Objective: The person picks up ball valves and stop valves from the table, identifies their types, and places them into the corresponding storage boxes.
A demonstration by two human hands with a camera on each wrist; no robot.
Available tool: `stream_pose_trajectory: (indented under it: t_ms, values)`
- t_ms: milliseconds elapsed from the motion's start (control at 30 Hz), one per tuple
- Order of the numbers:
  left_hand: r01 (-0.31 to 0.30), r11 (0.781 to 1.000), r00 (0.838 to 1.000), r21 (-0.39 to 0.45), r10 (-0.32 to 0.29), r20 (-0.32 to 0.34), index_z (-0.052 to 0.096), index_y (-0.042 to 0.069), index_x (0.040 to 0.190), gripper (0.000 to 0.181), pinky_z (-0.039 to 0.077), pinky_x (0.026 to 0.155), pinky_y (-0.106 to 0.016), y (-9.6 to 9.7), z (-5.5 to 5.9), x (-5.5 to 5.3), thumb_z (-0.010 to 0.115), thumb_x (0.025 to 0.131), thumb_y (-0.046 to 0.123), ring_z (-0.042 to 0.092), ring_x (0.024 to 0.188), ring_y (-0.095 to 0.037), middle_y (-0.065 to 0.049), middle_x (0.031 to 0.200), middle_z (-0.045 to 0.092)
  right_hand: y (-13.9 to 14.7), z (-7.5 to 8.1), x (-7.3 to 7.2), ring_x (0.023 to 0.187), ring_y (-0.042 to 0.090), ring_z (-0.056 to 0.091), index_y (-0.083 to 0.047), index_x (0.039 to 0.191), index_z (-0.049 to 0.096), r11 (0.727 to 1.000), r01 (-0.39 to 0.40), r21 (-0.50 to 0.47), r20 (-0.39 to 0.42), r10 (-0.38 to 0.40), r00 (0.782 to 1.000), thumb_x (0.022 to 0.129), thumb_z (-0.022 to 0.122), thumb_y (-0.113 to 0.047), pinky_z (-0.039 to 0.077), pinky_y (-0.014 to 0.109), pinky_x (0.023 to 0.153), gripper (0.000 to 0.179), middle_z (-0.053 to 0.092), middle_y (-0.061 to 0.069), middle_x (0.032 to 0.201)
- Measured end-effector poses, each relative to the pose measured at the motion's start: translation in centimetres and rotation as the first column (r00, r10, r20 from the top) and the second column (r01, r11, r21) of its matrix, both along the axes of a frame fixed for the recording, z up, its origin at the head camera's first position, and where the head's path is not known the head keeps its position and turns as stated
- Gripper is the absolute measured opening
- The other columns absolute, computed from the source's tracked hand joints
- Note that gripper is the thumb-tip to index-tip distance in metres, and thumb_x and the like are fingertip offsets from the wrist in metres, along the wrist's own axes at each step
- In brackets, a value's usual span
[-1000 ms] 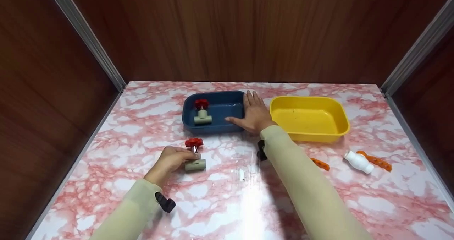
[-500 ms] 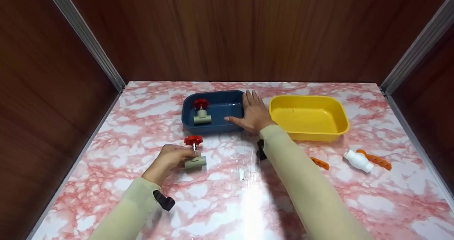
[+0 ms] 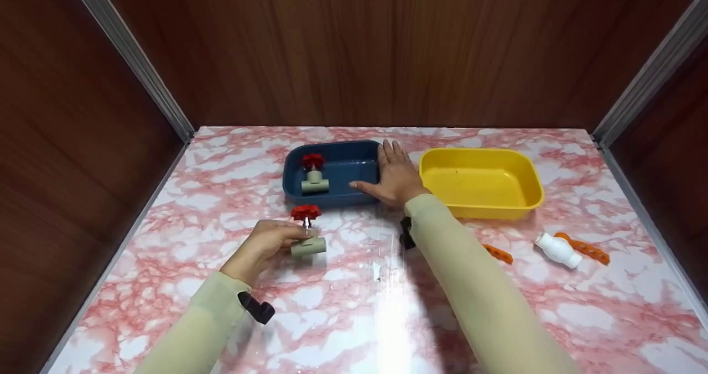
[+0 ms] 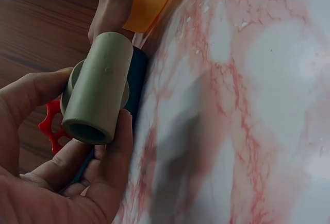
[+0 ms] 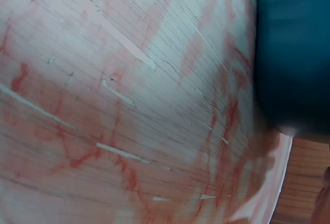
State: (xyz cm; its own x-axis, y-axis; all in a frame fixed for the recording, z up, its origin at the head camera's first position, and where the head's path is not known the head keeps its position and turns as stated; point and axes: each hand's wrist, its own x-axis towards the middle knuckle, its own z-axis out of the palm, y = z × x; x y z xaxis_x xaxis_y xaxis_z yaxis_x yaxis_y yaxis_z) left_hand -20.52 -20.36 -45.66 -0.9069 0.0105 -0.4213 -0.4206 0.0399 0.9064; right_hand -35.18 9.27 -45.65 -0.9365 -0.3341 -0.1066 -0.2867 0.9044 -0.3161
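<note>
As the left hand gripped a red-wheeled valve, the right hand lay on a blue tray

While I looked on, thumb and fingers closed around the valve's grey-green neck, its red wheel uppermost, just in front of the tray on the near side; whether it touched the marbled tabletop I could not tell. The right hand grasped nothing, its fingers outstretched along the tray's right rim and its thumb spread over the inside. A matching second valve sat in the tray's left half. A yellow tray stood to the right. Nearer the table's right edge, a white fitting lay beside an orange lever, and another orange piece showed partly behind the right sleeve.
</note>
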Motion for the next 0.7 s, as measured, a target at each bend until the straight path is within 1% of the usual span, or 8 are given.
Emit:
stream_pose_trajectory:
  t_ms: [167,300,400,500,633,700]
  values:
    - [-0.009,1.000,1.000,-0.011,0.009,0.005,0.091,0.004,0.101,0.010,0.065,0.076,-0.022,0.3,0.3,-0.3,0.088,0.092,0.005,0.078,0.080,-0.006,0.006,0.083,0.085,0.1,0.0,0.1,0.187,0.035,-0.006,-0.012,0.187,-0.001,1.000,0.003,0.001,0.010,-0.003,1.000,0.101,0.043,-0.097,-0.001,0.055,0.152,0.129,-0.007,0.008,0.199]
    - [-0.012,1.000,1.000,0.005,0.012,0.004,0.091,0.004,0.100,0.008,0.065,0.076,-0.022,0.4,0.6,-0.3,0.087,0.092,0.003,0.078,0.080,-0.007,0.005,0.082,0.084,0.1,0.0,0.1,0.187,0.034,-0.006,-0.012,0.187,0.000,1.000,0.003,-0.012,0.011,-0.003,1.000,0.102,0.045,-0.095,-0.002,0.054,0.152,0.128,-0.007,0.008,0.199]
    - [-0.014,1.000,1.000,0.024,0.014,0.004,0.089,0.007,0.095,0.005,0.065,0.076,-0.023,0.5,0.8,-0.4,0.087,0.093,0.003,0.077,0.080,-0.007,0.005,0.082,0.084,0.1,-0.1,0.0,0.187,0.034,-0.006,-0.011,0.187,0.000,1.000,0.004,-0.015,0.011,-0.004,1.000,0.103,0.047,-0.094,-0.002,0.054,0.153,0.127,-0.006,0.009,0.199]
    - [-0.012,1.000,1.000,0.022,0.012,0.007,0.087,0.011,0.090,0.008,0.065,0.076,-0.023,0.6,0.9,-0.6,0.089,0.092,0.004,0.076,0.080,-0.007,0.006,0.082,0.082,0.1,-0.1,0.0,0.187,0.034,-0.006,-0.012,0.187,0.000,1.000,0.008,-0.009,0.013,-0.008,1.000,0.102,0.046,-0.094,-0.002,0.054,0.152,0.127,-0.007,0.008,0.199]
    - [-0.007,1.000,1.000,0.030,0.007,0.011,0.087,0.012,0.090,0.008,0.066,0.076,-0.023,0.8,1.2,-0.9,0.091,0.091,0.006,0.076,0.080,-0.008,0.006,0.082,0.082,0.1,-0.1,0.0,0.187,0.034,-0.006,-0.013,0.187,0.000,1.000,0.009,-0.003,0.012,-0.009,1.000,0.102,0.045,-0.095,-0.002,0.054,0.152,0.127,-0.007,0.007,0.199]
    - [0.000,0.999,1.000,0.038,0.000,0.009,0.087,0.011,0.092,0.006,0.066,0.076,-0.023,0.9,1.3,-1.0,0.090,0.093,0.006,0.077,0.081,-0.007,0.006,0.082,0.083,0.1,-0.1,0.0,0.187,0.035,-0.005,-0.011,0.187,0.000,1.000,0.001,0.003,0.006,-0.001,1.000,0.102,0.044,-0.095,-0.001,0.055,0.152,0.128,-0.006,0.009,0.199]
